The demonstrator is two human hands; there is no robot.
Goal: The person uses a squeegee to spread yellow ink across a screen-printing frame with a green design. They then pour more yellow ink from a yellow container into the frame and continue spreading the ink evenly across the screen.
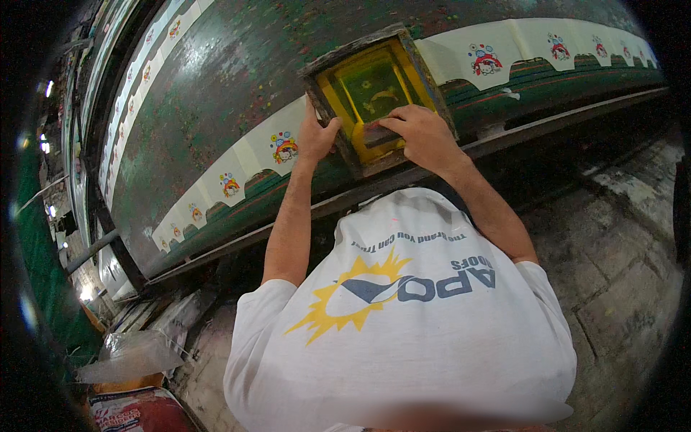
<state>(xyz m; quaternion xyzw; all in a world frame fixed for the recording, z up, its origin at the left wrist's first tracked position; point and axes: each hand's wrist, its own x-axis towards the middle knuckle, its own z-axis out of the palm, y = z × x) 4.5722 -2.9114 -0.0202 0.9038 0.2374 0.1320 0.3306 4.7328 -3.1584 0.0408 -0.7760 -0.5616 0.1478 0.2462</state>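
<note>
A screen-printing frame [426, 70] with dark, worn wooden sides and yellow mesh lies tilted on the long table, over a strip of white cut pieces. My left hand [315, 138] grips its left side, thumb on the wood near the lower corner. Inside the frame, my right hand [426, 138] pinches a dark reddish-brown squeegee [375, 135] near the mesh's lower end; the fingers hide part of it. White scalloped pieces [248, 155] with small colourful cartoon prints run out to the left, and similar printed pieces [529, 39] continue to the right.
The dark green, paint-spotted tabletop [216, 86] stretches away, with another row of printed white pieces [155, 61] along its far left. A ledge [547, 129] borders its near side. Clear plastic [133, 353] and a red printed sack [140, 410] lie at lower left.
</note>
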